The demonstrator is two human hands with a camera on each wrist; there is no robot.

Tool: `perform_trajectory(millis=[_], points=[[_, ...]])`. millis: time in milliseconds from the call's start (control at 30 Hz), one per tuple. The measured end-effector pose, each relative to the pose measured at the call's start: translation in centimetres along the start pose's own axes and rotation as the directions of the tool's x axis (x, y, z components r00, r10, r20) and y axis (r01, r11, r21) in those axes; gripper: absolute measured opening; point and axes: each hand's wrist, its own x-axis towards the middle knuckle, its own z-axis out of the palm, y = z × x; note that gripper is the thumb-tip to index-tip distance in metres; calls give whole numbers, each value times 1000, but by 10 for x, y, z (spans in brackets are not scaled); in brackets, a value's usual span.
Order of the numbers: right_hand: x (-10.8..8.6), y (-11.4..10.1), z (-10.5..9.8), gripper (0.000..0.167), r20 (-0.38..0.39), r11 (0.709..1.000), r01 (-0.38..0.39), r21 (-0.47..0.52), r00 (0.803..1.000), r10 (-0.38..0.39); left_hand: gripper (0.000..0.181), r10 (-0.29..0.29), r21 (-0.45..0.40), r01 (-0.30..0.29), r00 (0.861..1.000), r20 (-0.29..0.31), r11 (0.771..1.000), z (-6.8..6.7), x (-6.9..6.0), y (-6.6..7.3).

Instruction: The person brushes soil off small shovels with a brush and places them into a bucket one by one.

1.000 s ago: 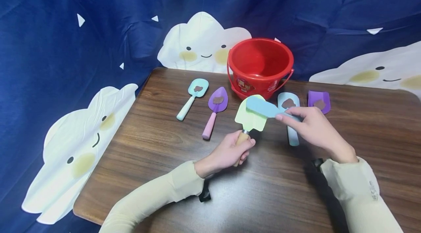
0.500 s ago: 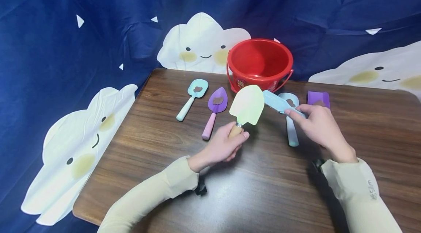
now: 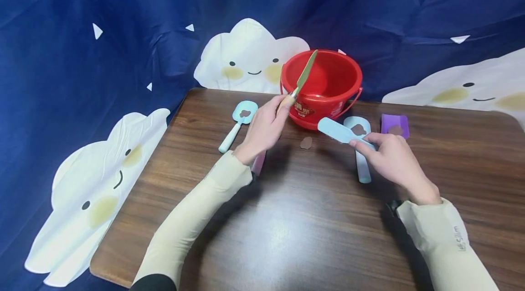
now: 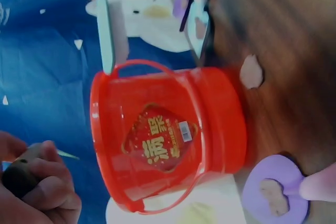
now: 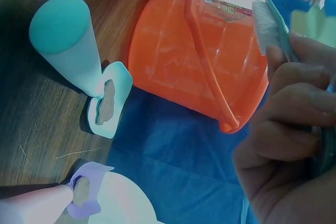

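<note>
My left hand (image 3: 266, 127) grips the wooden handle of a green shovel (image 3: 306, 72), whose blade stands edge-on in front of the red bucket (image 3: 324, 113). The blue brush (image 3: 337, 130) is pinched between the fingers of my right hand (image 3: 395, 161), its end just right of the bucket's foot. In the left wrist view its pale bristles (image 4: 119, 32) show beside the bucket's rim. On the table a brown piece (image 3: 306, 142) lies flat in front of the bucket.
A blue-green shovel (image 3: 245, 112) lies left; a purple one (image 4: 291, 174) is mostly behind my left hand. Right of the bucket lie a light blue shovel (image 3: 362, 163) and a purple one (image 3: 402, 122). Each bears a brown piece. A blue curtain (image 3: 164, 17) hangs behind.
My left hand has moved up and left, turning the green blade from flat to edge-on. The brown piece before the bucket has come into view. The brush has left the blade and tilts beside the bucket.
</note>
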Motion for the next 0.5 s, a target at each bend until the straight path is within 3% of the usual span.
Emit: perform_trajectory(millis=[100,300,500], points=[[-1,0,0,28,16,1000,3,-6,1000,-3,42,31,50,-31,1000,-2,998,4,14,-2],[0,0,1,29,42,1000,-4,-17,999,4,43,6,141,-6,1000,-1,990,13,28,-2],[-1,1,0,29,46,1000,-1,-17,999,1,45,0,173,-3,1000,21,985,19,39,1]])
